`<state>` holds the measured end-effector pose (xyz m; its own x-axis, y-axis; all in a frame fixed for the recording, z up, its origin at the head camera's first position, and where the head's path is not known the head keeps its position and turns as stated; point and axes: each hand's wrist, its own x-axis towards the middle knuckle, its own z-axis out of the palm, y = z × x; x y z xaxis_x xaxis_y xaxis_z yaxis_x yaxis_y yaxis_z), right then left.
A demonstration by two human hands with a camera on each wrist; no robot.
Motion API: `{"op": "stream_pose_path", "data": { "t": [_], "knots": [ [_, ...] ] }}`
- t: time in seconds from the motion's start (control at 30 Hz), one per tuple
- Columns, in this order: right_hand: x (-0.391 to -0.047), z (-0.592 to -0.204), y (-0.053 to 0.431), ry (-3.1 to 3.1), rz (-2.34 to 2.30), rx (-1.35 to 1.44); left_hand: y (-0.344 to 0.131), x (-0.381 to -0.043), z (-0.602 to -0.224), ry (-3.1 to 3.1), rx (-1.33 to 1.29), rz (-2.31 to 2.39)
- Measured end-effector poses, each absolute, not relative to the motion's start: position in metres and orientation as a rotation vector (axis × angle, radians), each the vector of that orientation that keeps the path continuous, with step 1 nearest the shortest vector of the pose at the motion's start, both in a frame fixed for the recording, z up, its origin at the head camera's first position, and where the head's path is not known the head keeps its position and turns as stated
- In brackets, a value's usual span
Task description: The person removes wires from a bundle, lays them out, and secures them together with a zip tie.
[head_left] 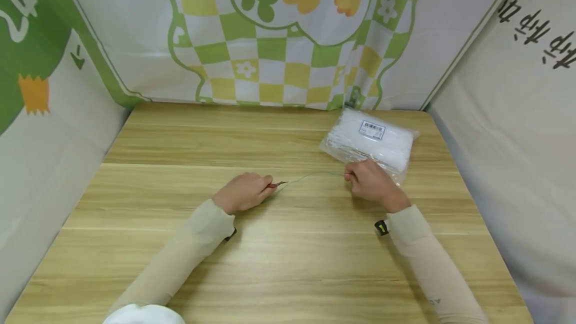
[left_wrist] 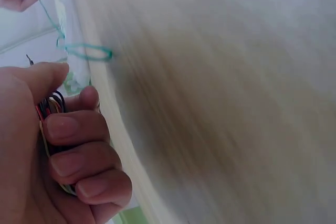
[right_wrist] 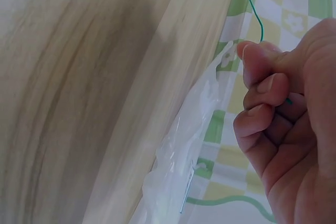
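White object (head_left: 144,315) foremost, and left of the bag (head_left: 371,146) a wire bundle (left_wrist: 55,103) is gripped by the left hand (head_left: 245,192); one green wire (head_left: 310,174), drawn out, is pinched by the right hand (head_left: 372,183), others apparently left bunched!

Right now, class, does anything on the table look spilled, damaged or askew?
Nothing looks spilled or damaged. The clear bag lies askew to the far edge of the table, by the right hand, which pinches a green wire. That wire bends into a loop near the left hand rather than running straight.
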<state>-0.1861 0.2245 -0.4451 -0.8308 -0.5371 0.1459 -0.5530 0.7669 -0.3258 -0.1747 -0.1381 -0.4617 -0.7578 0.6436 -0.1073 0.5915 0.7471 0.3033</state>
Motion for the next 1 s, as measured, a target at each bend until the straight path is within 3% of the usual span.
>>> {"op": "stream_pose_path", "data": {
  "t": [0.5, 1.0],
  "knots": [
    [-0.186, -0.441, 0.216, -2.886, 0.564, 0.929, -0.127, -0.173, -0.466, 2.598, 1.144, 0.385],
    [-0.185, -0.442, 0.229, -2.921, 0.502, 0.908, -0.163, -0.177, -0.460, 2.673, 1.019, 0.457]
  ]
}}
